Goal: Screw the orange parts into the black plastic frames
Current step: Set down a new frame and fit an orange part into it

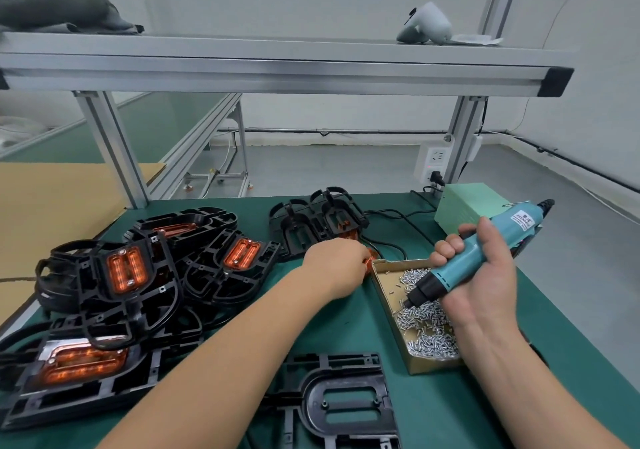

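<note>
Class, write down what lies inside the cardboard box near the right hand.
The box holds a heap of small silver screws, with the screwdriver tip pointing into it. The right hand covers the box's right side, so what lies there cannot be seen.

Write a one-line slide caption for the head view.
Right hand holds a teal electric screwdriver tip-down over a cardboard box of screws; left hand on an orange part beyond the empty black frame.
</note>
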Motion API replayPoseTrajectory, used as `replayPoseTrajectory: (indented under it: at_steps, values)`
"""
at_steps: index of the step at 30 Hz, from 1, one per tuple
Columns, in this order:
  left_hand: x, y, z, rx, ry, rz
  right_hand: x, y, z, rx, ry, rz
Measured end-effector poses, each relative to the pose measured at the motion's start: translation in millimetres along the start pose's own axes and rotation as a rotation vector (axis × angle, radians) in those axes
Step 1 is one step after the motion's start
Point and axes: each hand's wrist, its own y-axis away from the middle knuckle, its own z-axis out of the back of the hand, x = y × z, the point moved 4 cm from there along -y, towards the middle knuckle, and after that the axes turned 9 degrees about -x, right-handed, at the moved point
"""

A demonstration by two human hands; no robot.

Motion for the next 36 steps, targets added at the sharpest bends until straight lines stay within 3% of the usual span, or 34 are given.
replayPoseTrajectory:
  at_steps: [7,17,23,29,36]
  values:
    - [4.8,13.5,7.6,-0.042,0.027,-0.014,-0.4,-0.3,-0.3,-0.005,-0.007,-0.013]
    - [5.6,66.0,19.9,0.099,0.045,-0.027,-0.2,1.6,-0.6,-0.014,0.001,-0.016]
    - [18.7,90.3,26.0,0.059,0.038,0.076,-0.7,4.4,-1.4,-0.012,0.011,-0.018]
    - [30.4,95.5,37.8,-0.085,-0.042,0.256,-0.1,5.1,-2.1,-0.011,0.005,-0.021]
    - [33.4,97.0,27.2,0.016,-0.055,0.238,-0.3,5.1,-2.0,-0.005,0.015,-0.017]
